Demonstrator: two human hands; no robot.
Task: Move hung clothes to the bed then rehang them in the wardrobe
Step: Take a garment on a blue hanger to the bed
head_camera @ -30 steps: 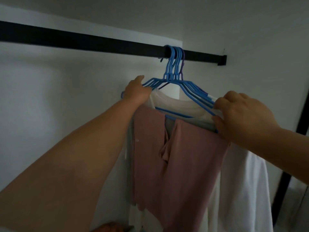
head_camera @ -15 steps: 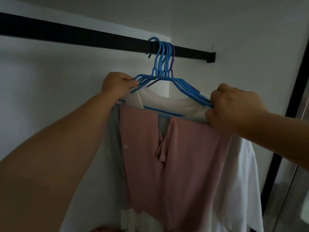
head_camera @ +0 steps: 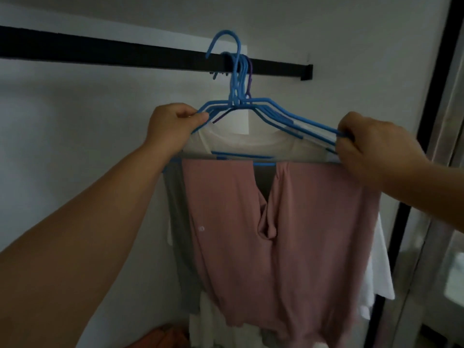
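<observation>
One hanger hook (head_camera: 224, 43) now lifted off rail (head_camera: 125, 55); garment bottoms cropped.

The rail (head_camera: 100, 52) runs off the left edge. Both forearms are cut by the frame edges. The left hand (head_camera: 173, 126) and right hand (head_camera: 371, 149) cover the ends of the hangers (head_camera: 271, 114). Pink trousers (head_camera: 276, 242) hide most of the grey and white clothes behind. An orange heap (head_camera: 163, 339) is cut off at the bottom edge, too dim to identify.
</observation>
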